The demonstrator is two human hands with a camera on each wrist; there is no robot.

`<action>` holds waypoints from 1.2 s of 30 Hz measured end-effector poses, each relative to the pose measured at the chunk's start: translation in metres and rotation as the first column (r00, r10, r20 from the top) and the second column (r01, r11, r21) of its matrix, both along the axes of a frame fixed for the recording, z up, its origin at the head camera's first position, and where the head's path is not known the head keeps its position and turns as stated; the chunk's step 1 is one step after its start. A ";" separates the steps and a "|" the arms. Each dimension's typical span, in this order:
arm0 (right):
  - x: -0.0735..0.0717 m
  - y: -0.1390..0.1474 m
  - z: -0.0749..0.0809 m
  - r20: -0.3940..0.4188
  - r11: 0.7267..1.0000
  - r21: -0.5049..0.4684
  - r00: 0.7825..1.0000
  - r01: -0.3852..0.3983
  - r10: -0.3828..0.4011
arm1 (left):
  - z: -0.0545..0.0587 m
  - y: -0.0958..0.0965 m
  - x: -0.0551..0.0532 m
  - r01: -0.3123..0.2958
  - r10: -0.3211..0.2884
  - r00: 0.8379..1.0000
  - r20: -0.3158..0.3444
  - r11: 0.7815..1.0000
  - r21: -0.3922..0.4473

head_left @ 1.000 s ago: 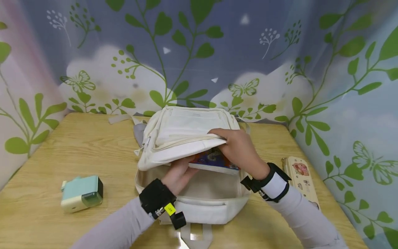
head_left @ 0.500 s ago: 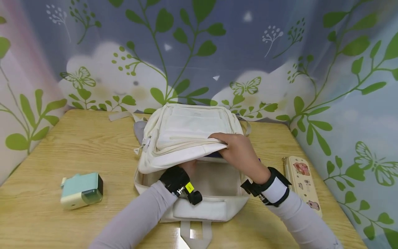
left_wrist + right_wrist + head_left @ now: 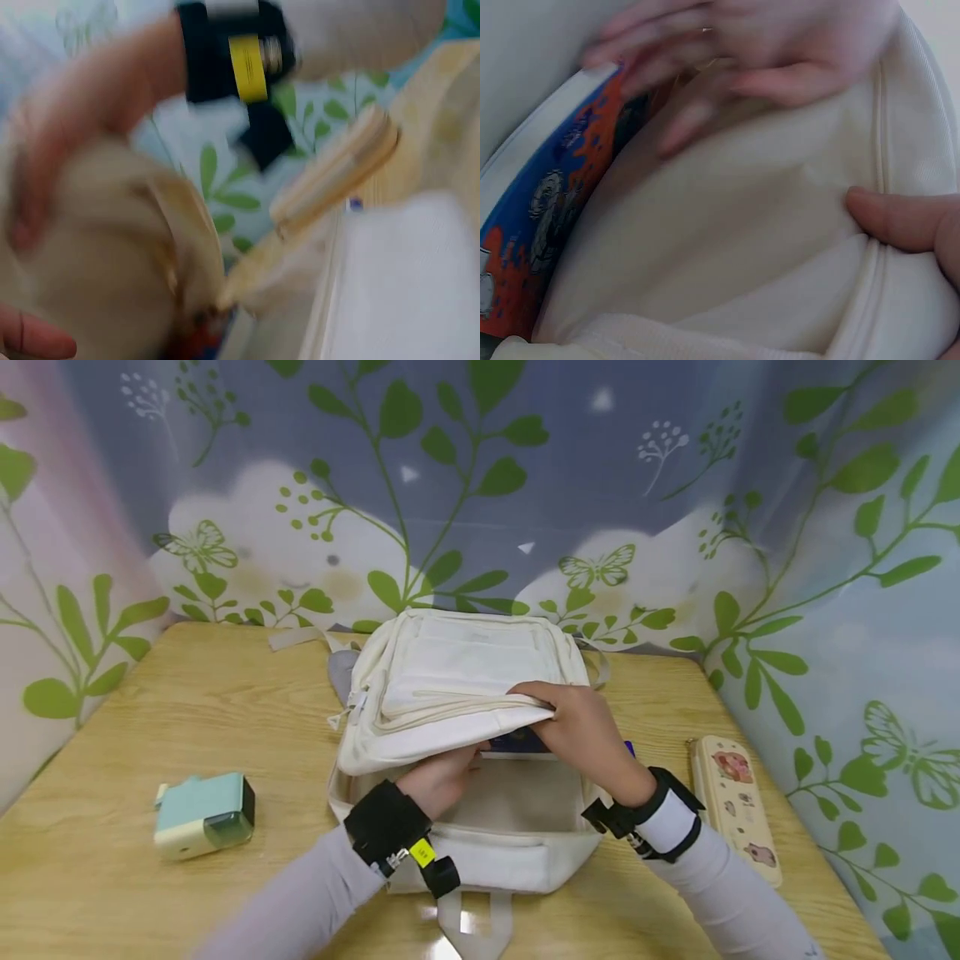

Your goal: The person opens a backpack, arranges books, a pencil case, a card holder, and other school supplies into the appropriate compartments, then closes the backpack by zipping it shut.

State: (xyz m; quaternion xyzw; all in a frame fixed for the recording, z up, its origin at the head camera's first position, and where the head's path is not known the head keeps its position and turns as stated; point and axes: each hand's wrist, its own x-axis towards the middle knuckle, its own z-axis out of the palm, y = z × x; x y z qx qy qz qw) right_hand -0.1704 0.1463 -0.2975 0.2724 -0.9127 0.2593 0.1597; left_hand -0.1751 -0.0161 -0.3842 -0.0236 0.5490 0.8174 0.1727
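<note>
A cream-white backpack [image 3: 465,660] lies unzipped on the table, its main compartment gaping toward me. My right hand [image 3: 585,727] pinches the edge of its lifted front panel; the right thumb [image 3: 907,217] presses on the fabric by the zip seam in the right wrist view. Inside the bag a book [image 3: 551,202] with a blue and orange cover stands along one wall, mostly hidden by the panel in the head view. My left hand [image 3: 442,777] reaches under the panel. Its loosely spread fingers [image 3: 694,124], blurred in the right wrist view, are beside the book and hold nothing.
A teal and cream box-shaped gadget [image 3: 204,817] with a dark window sits on the table [image 3: 247,693] at left. A cream pencil case [image 3: 735,810] with printed pictures lies at right. A small blue object [image 3: 630,748] shows beyond my right wrist. Patterned curtain [image 3: 480,543] surrounds the table.
My left hand let go of the book, which now sits deeper in the bag. That hand went further in, then drew back left. My right hand still holds the panel up.
</note>
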 end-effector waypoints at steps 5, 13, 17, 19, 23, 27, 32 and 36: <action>0.002 0.000 -0.004 -0.012 1.000 -0.011 1.000 0.022 -0.023 | 0.048 -0.018 0.039 0.297 -0.302 0.953 -0.038 0.950 -0.098; 0.015 0.006 -0.027 0.078 0.999 -0.032 0.996 0.043 -0.040 | 0.077 -0.073 0.058 0.443 -0.581 0.740 -0.339 0.800 -0.405; 0.027 0.015 -0.045 0.145 0.996 0.059 0.988 -0.067 0.058 | 0.092 -0.112 0.048 0.280 -0.479 0.798 -0.366 0.832 -0.478; 0.031 0.021 -0.052 0.190 0.975 0.127 0.970 -0.181 0.155 | 0.094 -0.133 0.039 0.165 -0.412 0.833 -0.370 0.823 -0.543; 0.037 0.037 -0.063 0.389 0.885 0.179 0.857 -0.430 0.338 | 0.084 -0.164 0.017 -0.015 -0.275 0.888 -0.368 0.784 -0.621; 0.039 0.043 -0.061 0.578 0.824 0.169 0.732 -0.540 0.361 | 0.058 -0.176 -0.001 -0.055 -0.213 0.925 -0.314 0.744 -0.666; 0.021 0.017 -0.031 0.663 0.834 0.190 0.694 -0.519 0.281 | 0.031 -0.177 -0.020 0.046 -0.271 0.950 -0.153 0.607 -0.793; -0.003 -0.019 -0.016 0.621 0.822 0.281 0.747 -0.496 0.238 | 0.020 -0.175 -0.035 0.090 -0.284 0.955 -0.086 0.553 -0.828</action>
